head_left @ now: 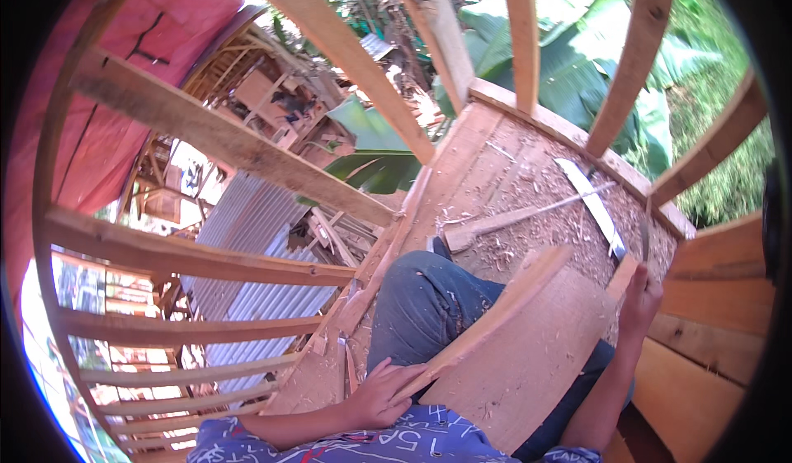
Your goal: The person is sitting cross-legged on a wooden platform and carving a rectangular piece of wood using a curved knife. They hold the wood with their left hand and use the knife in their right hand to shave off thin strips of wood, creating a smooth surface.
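Note:
A narrow strip of wood (495, 314) slants across my lap, along the edge of a wide board (528, 364) that lies over my legs. My left hand (386, 393) grips the strip's near end, fingers laid along it. On the right, my right hand (641, 304) is closed in a fist around the handle of a knife. Its long thin blade (646, 230) points up and away, seen almost edge-on; the handle is hidden in the fist. Just left of that fist lies a machete (596, 207) with a pale blade, on the shavings.
Wood shavings (528, 182) cover the plank floor. A long wooden piece (487, 228) lies before my knee. Upright slats (206, 257) form a railing at the left and front, with a corrugated metal roof (256, 273) below. Wooden panels (709, 323) stand at the right.

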Demonstrator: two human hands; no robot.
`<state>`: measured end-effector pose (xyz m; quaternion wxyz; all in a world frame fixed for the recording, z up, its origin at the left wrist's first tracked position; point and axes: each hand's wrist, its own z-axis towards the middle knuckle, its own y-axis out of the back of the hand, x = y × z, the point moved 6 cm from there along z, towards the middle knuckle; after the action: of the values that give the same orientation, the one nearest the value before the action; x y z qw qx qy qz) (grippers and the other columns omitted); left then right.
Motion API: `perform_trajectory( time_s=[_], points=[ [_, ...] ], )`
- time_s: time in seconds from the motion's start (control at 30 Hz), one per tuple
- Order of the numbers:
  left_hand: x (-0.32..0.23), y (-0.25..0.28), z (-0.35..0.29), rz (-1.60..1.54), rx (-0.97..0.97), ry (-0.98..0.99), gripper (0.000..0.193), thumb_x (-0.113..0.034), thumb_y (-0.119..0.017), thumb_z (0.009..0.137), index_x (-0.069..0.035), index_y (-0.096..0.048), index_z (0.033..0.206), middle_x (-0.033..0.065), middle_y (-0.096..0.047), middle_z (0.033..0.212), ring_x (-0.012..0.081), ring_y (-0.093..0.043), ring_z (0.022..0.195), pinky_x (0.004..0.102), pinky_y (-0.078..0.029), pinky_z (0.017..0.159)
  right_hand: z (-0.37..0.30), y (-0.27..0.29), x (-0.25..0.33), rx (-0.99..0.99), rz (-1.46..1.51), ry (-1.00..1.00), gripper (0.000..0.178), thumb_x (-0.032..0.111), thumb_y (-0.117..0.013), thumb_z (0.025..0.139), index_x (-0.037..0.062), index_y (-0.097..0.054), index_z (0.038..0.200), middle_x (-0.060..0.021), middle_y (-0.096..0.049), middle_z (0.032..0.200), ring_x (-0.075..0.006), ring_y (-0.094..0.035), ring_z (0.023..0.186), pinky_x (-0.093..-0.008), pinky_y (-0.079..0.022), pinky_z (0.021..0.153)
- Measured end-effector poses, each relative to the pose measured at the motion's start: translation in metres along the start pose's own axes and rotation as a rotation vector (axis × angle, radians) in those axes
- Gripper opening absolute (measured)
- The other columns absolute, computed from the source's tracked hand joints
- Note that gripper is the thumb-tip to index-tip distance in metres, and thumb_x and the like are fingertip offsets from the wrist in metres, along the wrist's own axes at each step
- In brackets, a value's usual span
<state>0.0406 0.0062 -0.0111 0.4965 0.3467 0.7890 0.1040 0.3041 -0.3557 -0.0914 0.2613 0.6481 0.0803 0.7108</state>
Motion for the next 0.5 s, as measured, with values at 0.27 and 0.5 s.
perform_trajectory(
  time_s=[0.27, 0.5],
  points=[
    [-0.005, -0.013, -0.005, 0.068, 0.013, 0.057, 0.067, -0.013, -0.057, 0.083, -0.007, -0.034, 0.145, 0.0146, -0.046, 0.142, 0.0308, -0.041, 0.135, 0.0609, -0.013, 0.115, -0.052, -0.058, 0.063, 0.275, -0.040, 0.136, 0.061, 0.049, -0.057, 0.094, -0.0025, -0.040, 0.066, -0.0094, -0.031, 0.054, -0.0168, -0.033, 0.053, -0.0382, -0.027, 0.050],
    [-0.016, -0.017, 0.001, 0.048, -0.108, -0.076, 0.068, -0.010, -0.059, 0.079, -0.003, -0.037, 0.142, 0.0190, -0.050, 0.136, 0.0340, -0.049, 0.117, 0.0509, -0.025, 0.106, -0.023, -0.009, 0.029, 0.079, -0.029, 0.158, 0.060, 0.048, -0.054, 0.096, -0.0016, -0.037, 0.066, -0.0078, -0.033, 0.055, -0.0183, -0.032, 0.053, -0.0382, -0.026, 0.050]
  ],
)
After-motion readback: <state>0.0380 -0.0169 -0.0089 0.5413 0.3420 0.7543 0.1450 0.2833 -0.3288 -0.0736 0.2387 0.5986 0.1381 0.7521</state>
